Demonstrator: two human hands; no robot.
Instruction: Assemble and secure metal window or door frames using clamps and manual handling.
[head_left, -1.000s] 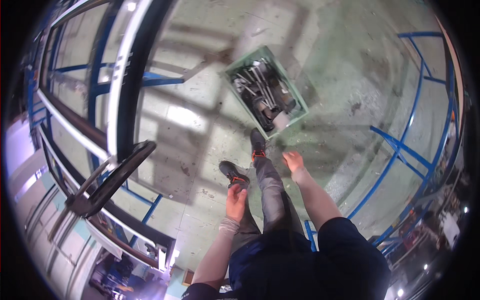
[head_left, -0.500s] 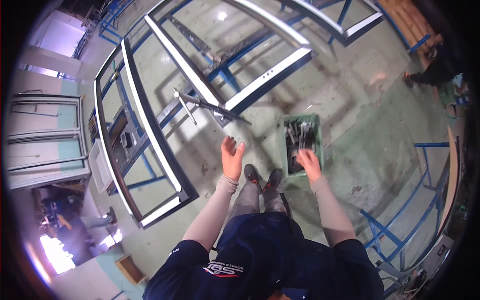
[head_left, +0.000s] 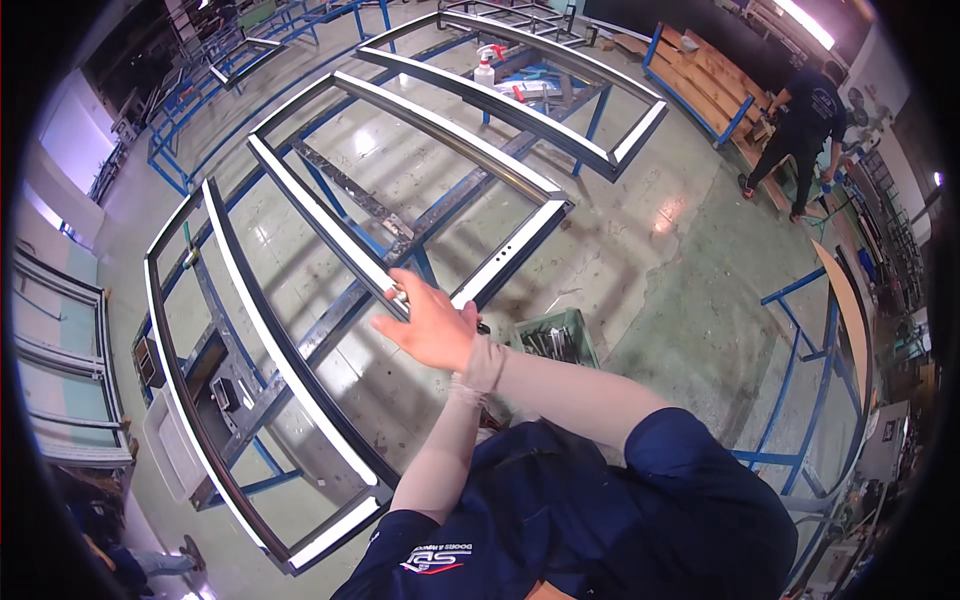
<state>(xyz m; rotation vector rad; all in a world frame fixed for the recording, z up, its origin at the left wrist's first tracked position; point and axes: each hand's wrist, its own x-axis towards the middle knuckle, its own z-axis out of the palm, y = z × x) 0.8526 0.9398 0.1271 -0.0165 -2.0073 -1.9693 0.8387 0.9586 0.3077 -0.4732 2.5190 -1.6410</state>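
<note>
My right hand (head_left: 432, 322) reaches across in front of my left wrist, over the near corner of the middle black-and-white frame (head_left: 340, 232). Its fingers are bent, the thumb stands off them, and a small shiny piece shows at the fingers; its kind I cannot make out. My left hand (head_left: 470, 315) is mostly hidden behind the right one; only a fingertip shows. Beside it pokes out a small dark end (head_left: 484, 328) of something. A green crate (head_left: 592, 352) with several dark and metallic pieces stands on the floor, partly behind my right forearm.
A long frame (head_left: 265, 300) lies on blue trestles at left, another (head_left: 540, 125) at the far side with a spray bottle (head_left: 485, 70) near it. A blue rack (head_left: 790, 400) stands at right. A co-worker (head_left: 805, 120) bends by a wooden-topped bench (head_left: 695, 85).
My view has tilted up. My right hand has left the crate and crossed leftward to the frame's corner. The silver-handled tool that lay there is now hidden or gone from sight.
</note>
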